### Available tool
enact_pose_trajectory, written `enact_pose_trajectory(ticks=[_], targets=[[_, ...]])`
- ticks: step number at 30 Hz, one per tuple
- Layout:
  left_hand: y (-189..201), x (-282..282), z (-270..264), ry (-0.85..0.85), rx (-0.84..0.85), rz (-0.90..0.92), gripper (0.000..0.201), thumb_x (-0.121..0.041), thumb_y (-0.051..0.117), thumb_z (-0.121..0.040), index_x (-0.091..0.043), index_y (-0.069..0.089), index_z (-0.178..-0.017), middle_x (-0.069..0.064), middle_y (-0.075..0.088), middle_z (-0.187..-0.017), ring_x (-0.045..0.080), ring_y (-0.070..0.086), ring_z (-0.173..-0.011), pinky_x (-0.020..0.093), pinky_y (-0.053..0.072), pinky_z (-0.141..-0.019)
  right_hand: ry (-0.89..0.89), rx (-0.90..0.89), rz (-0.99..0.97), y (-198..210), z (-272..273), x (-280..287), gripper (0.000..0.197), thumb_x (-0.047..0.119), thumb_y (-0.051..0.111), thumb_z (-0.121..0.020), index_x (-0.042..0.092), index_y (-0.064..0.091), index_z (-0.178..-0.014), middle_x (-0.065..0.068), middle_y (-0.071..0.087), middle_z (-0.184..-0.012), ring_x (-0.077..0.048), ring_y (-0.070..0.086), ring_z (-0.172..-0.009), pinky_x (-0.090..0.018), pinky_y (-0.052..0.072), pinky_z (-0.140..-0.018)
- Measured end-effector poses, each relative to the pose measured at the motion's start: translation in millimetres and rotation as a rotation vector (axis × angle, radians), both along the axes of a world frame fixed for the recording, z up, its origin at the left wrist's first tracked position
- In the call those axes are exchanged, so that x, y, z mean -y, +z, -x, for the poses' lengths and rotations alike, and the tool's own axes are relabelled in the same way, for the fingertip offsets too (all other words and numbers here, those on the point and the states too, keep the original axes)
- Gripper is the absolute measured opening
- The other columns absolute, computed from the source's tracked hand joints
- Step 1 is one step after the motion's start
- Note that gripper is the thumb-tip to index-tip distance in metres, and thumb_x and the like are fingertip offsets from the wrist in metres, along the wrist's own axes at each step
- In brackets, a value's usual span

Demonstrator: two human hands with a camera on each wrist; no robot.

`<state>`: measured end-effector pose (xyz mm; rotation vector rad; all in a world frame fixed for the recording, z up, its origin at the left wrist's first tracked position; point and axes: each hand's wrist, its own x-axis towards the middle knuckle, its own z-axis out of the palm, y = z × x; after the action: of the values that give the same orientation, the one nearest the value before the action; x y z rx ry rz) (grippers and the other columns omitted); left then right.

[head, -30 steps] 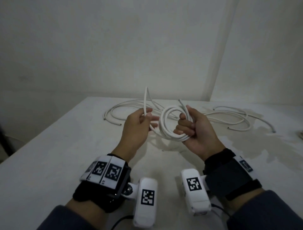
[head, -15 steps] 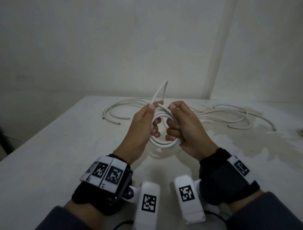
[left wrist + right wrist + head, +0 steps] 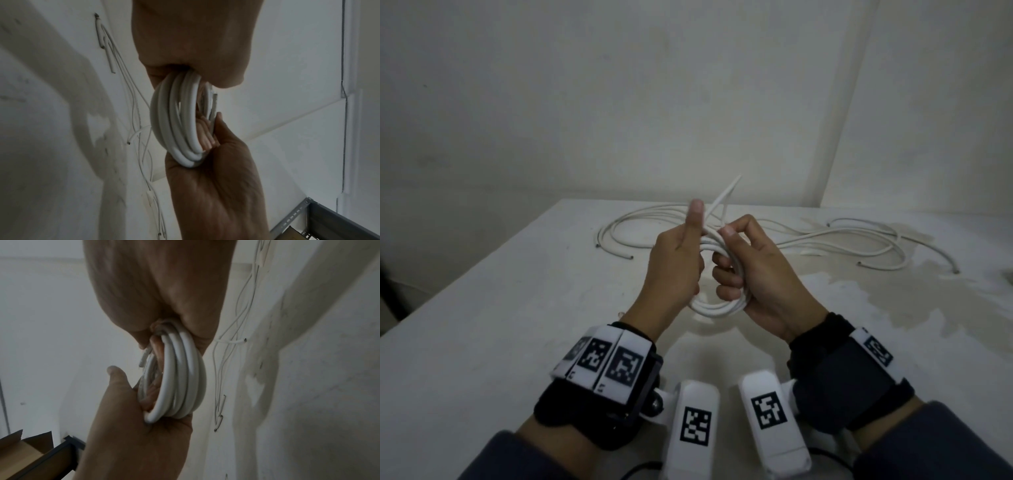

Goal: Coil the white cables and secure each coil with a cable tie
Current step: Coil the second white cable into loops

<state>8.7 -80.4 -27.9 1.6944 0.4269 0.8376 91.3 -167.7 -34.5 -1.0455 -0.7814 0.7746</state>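
We hold the coiled white cable between both hands above the table, its ring standing roughly upright, edge-on to us. Our right hand curls its fingers through the loops; our left hand closes on the opposite side, thumb raised. The free end points up and away. More loose cables lie behind; their number we cannot tell.

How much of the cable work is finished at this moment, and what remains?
Done: one cable is wound into a coil. In hand: the left hand and right hand both grip it, its free end sticking up. Left: no tie is visible on it, and the loose cables on the table are uncoiled.
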Motion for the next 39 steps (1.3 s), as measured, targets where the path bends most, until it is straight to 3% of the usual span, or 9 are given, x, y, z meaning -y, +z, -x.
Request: enact_pose_trajectory(ticks=[4,8,13,16,19,22,25,35,39], targets=[[-4,-3,2,-0.083,-0.028,-0.077,0.032,-0.040,0.047,-0.096,-0.014,0.062,-0.087,-0.002,0.038,-0.056,0.009,0.036,-0.046,0.023,0.034,-0.042,-0.027,0.031,0.031,-1,0,0,0.023,0.025,0.044,-0.101,0.021,0.044,-0.079,0.000,0.038,-0.061,-0.009,0.028,-0.044,-0.017,0.028,-0.037],[-3,-10,3,-0.066,0.042,-0.106,0.027,-0.033,0.047,-0.098,-0.020,0.058,-0.077,-0.004,0.039,-0.054,0.008,0.037,-0.044,0.023,0.033,-0.043,-0.058,0.087,0.017,2,4,0,0.002,0.025,0.043,-0.102,0.027,0.045,-0.101,-0.004,0.042,-0.067,-0.012,0.035,-0.048,-0.022,0.035,-0.042],[-1,-15,7,0.010,0.082,-0.386,0.033,-0.032,0.050,-0.097,-0.024,0.051,-0.064,-0.012,0.045,-0.045,0.003,0.038,-0.043,0.028,0.035,-0.049,-0.387,0.648,0.056,14,0,10,0.053,0.026,0.052,-0.097,0.060,0.029,-0.131,-0.014,0.052,-0.097,-0.023,0.055,-0.086,-0.032,0.054,-0.076],[-1,-15,9,-0.024,0.071,-0.484,0.036,-0.037,0.052,-0.092,-0.029,0.048,-0.057,-0.012,0.044,-0.049,0.004,0.039,-0.048,0.024,0.032,-0.051,-0.620,0.906,0.201,12,-13,12,0.045,0.035,0.059,-0.091,0.064,0.040,-0.121,0.001,0.035,-0.112,-0.016,0.035,-0.108,-0.037,0.037,-0.101],[-1,-18,8,0.003,0.091,-0.508,0.033,-0.042,0.054,-0.087,-0.030,0.050,-0.057,-0.009,0.044,-0.052,0.007,0.041,-0.052,0.029,0.034,-0.054,-0.805,1.026,0.192,12,-23,16,0.014,0.042,0.066,-0.085,0.050,0.057,-0.093,0.005,0.037,-0.119,-0.013,0.036,-0.118,-0.038,0.028,-0.105],[2,-23,9,0.021,0.184,-0.431,0.036,-0.040,0.062,-0.085,-0.006,0.068,-0.073,0.013,0.055,-0.058,0.006,0.042,-0.049,0.026,0.035,-0.050,-0.691,1.126,0.067,19,-33,23,0.011,0.045,0.066,-0.083,0.036,0.064,-0.077,0.018,0.062,-0.094,-0.001,0.058,-0.092,-0.040,0.038,-0.094],[5,-22,12,-0.007,0.206,-0.317,0.022,-0.025,0.066,-0.087,-0.006,0.070,-0.079,-0.003,0.052,-0.048,0.000,0.039,-0.042,0.015,0.032,-0.045,-0.446,0.880,-0.005,25,-30,26,0.021,0.037,0.066,-0.085,0.019,0.074,-0.079,0.003,0.073,-0.078,-0.015,0.067,-0.076,-0.039,0.054,-0.074],[9,-14,13,0.011,0.404,0.109,0.029,-0.024,0.057,-0.093,-0.009,0.055,-0.068,-0.011,0.031,-0.042,0.006,0.025,-0.037,0.018,0.025,-0.039,-0.044,0.235,-0.113,18,1,11,0.031,0.023,0.053,-0.090,0.012,0.067,-0.116,-0.012,0.072,-0.110,-0.027,0.068,-0.104,-0.037,0.056,-0.088],[9,-10,13,-0.006,0.468,0.267,0.030,-0.025,0.055,-0.094,-0.010,0.047,-0.069,-0.009,0.026,-0.045,0.008,0.019,-0.040,0.020,0.020,-0.039,0.088,0.028,-0.155,18,4,8,0.033,0.017,0.050,-0.090,0.013,0.063,-0.121,-0.014,0.072,-0.105,-0.019,0.070,-0.090,-0.027,0.057,-0.080]])
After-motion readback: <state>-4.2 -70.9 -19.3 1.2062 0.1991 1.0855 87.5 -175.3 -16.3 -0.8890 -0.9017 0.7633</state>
